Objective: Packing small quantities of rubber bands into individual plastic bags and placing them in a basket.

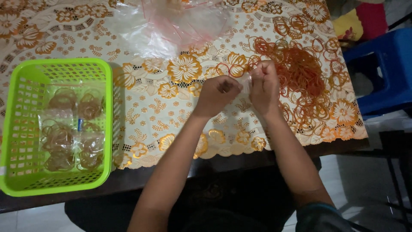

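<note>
A green basket [25, 180] sits at the left, with filled clear bags [71, 129] of rubber bands inside. Mid-table, the left hand [216, 95] and right hand [264, 86] — both closed, fingers pinched — hold a small clear bag [245, 81] between them. Right of it lies a pile of rubber bands [300, 71] — loose on the flowered tablecloth [163, 107].

I see the tabletop [141, 107] under a floral cloth [171, 116]: green basket [25, 86] at its left edge, rubber bands [300, 73] right, clear bags [171, 25] at the far edge.
</note>
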